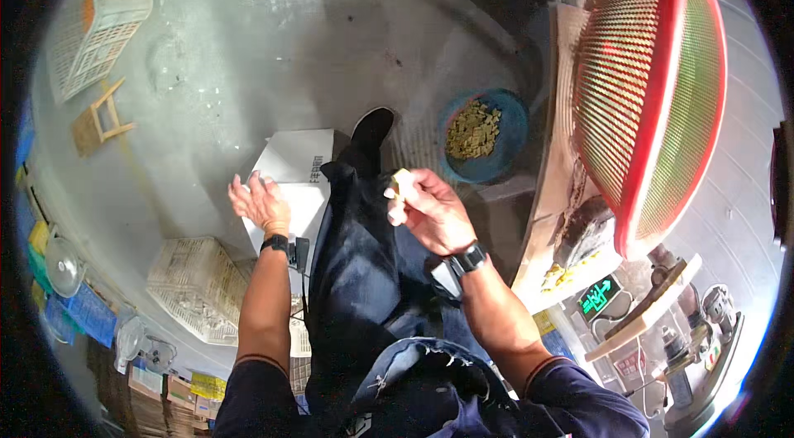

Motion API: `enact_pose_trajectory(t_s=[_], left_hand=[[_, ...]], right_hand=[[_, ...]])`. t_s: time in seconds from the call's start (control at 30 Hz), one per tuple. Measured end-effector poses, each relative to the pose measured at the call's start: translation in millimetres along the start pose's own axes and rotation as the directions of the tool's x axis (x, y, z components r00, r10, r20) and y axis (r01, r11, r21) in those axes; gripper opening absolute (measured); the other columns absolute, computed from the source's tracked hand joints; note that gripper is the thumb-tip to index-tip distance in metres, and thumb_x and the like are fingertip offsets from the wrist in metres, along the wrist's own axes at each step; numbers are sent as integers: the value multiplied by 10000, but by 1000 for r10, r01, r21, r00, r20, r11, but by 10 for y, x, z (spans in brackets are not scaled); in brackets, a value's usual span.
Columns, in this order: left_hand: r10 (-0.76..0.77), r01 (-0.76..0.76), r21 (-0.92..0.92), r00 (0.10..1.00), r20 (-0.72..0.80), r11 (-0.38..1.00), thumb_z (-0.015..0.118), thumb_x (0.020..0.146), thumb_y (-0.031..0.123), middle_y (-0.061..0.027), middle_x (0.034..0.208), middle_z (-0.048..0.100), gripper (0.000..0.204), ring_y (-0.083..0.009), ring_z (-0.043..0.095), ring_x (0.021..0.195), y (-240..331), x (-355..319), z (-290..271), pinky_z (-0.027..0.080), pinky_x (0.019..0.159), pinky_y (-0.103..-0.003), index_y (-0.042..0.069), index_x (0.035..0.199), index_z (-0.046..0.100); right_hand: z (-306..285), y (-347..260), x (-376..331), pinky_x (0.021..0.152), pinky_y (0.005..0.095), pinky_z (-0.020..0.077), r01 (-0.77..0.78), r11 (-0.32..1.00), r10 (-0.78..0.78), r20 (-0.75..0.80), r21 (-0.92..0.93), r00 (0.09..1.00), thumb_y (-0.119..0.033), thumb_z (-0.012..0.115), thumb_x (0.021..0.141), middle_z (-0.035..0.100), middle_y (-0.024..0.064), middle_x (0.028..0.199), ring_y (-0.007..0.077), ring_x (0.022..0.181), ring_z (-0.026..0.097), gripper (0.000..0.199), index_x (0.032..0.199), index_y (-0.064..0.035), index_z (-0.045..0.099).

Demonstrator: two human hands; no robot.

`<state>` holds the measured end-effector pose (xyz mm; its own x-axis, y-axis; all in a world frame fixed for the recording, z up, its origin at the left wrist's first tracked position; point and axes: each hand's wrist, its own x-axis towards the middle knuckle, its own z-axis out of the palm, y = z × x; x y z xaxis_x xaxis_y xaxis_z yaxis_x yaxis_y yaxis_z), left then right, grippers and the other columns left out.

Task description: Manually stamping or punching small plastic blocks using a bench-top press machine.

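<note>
You are looking down past your own knees, with work apparently part-way through: one small yellow piece (401, 186) is pinched between the thumb and fingers of your right hand (432, 210), in front of your lap. Your left hand (263, 205) is spread, holding nothing, over the edge of a white box (291, 158); whether it touches the box is unclear.

On the floor ahead and to your right, a round blue basin (517, 125) holds a heap of yellowish-brown pieces (473, 130), so a good number are gathered there. The one in your fingers is not set down yet; how many are left to handle cannot be told.

At far right, a large red mesh basket (624, 66) stands tilted at the table, its contents unclear, with yellow scraps (561, 276) lying near it. At upper left, a pale slatted crate (103, 20) shows something orange inside; another crate (198, 285) sits behind your left hand.
</note>
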<state>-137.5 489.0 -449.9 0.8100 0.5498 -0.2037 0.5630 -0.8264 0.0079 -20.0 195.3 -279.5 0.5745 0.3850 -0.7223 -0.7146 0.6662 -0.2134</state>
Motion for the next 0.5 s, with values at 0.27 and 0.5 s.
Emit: enact_pose_trajectory(t_s=[0.27, 0.5], left_hand=[[-130, 142, 10, 874, 467, 990, 502, 941, 486, -231, 1546, 268, 594, -454, 208, 1426, 108, 199, -651, 198, 1131, -602, 162, 1436, 445], [591, -112, -806, 739, 324, 581, 607, 943, 134, -110, 1015, 700, 311, -193, 665, 921, 1118, -238, -2534, 524, 841, -324, 22, 1233, 604]], right_hand=[[178, -237, -990, 735, 353, 570, 96, 990, -108, 119, 98, 987, -133, 610, 975, 651, 150, 1081, 218, 819, 667, 227, 1190, -62, 598], [354, -413, -1831, 746, 333, 546, 133, 940, -207, 215, 313, 954, -106, 577, 990, 625, 139, 1093, 208, 848, 649, 223, 1211, -87, 593]])
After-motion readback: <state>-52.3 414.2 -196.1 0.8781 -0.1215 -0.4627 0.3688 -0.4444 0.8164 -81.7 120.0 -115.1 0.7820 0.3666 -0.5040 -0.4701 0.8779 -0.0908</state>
